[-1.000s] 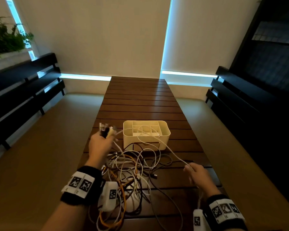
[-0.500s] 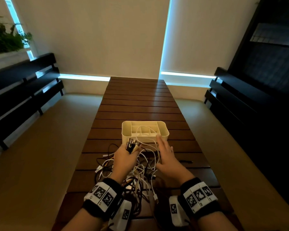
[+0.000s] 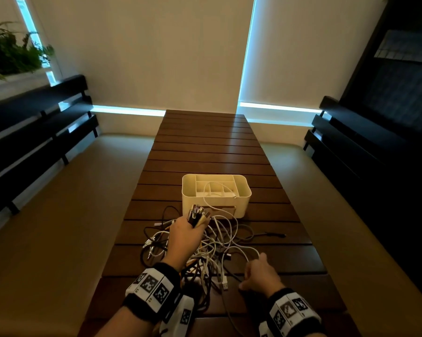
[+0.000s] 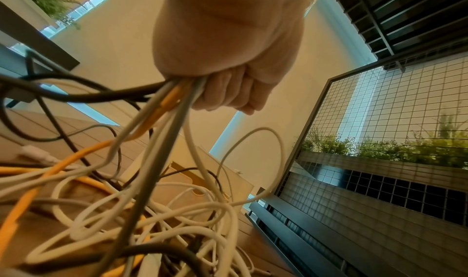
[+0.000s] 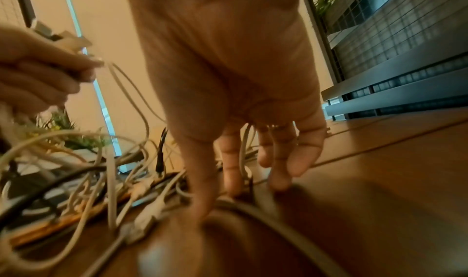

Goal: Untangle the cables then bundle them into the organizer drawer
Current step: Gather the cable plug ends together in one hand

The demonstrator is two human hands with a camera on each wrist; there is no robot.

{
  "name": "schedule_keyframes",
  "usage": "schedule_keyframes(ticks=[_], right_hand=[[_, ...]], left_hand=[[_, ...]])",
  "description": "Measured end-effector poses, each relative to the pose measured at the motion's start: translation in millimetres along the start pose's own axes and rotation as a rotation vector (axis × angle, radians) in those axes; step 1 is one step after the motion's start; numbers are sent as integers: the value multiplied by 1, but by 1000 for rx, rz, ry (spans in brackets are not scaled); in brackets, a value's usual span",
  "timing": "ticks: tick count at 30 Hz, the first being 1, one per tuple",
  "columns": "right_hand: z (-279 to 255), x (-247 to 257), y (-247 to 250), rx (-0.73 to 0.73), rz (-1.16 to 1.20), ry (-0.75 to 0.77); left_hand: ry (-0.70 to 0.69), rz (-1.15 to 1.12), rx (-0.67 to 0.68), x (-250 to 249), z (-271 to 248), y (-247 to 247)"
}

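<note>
A tangle of white, black and orange cables (image 3: 212,254) lies on the slatted wooden table (image 3: 205,147), just in front of the cream organizer (image 3: 215,203). One white cable (image 3: 213,188) loops into the organizer's compartments. My left hand (image 3: 188,235) grips a bunch of cable ends (image 3: 198,214) in a fist above the tangle; the strands (image 4: 162,121) hang down from it. My right hand (image 3: 259,273) is at the tangle's near right edge, fingers (image 5: 278,161) pointing down onto the table, with a white cable running between them.
Dark slatted bench backs (image 3: 35,132) and tan seat cushions (image 3: 59,215) run along both sides of the table. A black cable (image 3: 266,235) trails out to the right of the tangle. A plant (image 3: 8,52) stands at the far left.
The left hand came down from beside the organizer to above the tangle, still gripping the cable ends. The right hand went forward to the organizer, then drew back to the near right.
</note>
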State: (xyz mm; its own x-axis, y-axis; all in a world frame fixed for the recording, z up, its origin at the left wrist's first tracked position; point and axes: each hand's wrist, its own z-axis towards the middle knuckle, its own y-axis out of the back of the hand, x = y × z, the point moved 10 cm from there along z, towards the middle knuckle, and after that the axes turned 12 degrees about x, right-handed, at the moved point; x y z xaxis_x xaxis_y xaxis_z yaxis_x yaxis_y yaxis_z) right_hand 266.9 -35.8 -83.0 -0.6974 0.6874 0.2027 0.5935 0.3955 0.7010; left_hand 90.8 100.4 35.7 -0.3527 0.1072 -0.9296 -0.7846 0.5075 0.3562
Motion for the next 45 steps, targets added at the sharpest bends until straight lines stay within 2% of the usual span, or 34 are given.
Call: schedule_keyframes(ticks=[4,6,10,13,16,18,19,23,26,29,32,34,36,38,40,42,45], right_hand=[[-2,-1,2,-78,24,23],[-5,-13,18,-187,162,27],[-35,-63,74,-661,788,68],[-76,-79,112,-1014,858,130],[-104,-77,135,-1222,825,196],[-117,-64,145,-1239,794,280],[-120,-55,150,-1198,813,346],[-124,-8,154,-877,797,555],[-119,28,141,-622,676,633],[-124,60,129,-517,591,715],[-134,86,123,-485,556,823],[-142,95,128,-511,569,878],[-156,96,137,-593,585,921],[-173,85,155,-761,694,952],[-196,63,177,-987,877,980],[-221,43,197,-1186,1013,1014],[-251,21,219,-1393,1096,1040]], left_hand=[[4,-75,-11,3,0,1],[6,-87,-32,4,0,7],[31,-91,-143,8,-1,31],[40,-95,-160,10,-1,38],[31,-62,-143,9,-1,33],[22,-88,-140,8,-3,30],[14,-115,-138,8,-3,28],[-68,-242,-99,-1,-3,21],[-174,-323,32,-18,-5,9],[-257,-309,253,-33,-9,-15],[-323,-298,319,-41,-16,-29],[-328,-308,310,-39,-16,-31],[-304,-253,359,-33,-14,-37],[-257,-131,451,-24,-11,-48],[-210,-35,485,-13,-9,-54],[-184,2,458,0,-7,-53],[-165,2,348,12,-3,-40]])
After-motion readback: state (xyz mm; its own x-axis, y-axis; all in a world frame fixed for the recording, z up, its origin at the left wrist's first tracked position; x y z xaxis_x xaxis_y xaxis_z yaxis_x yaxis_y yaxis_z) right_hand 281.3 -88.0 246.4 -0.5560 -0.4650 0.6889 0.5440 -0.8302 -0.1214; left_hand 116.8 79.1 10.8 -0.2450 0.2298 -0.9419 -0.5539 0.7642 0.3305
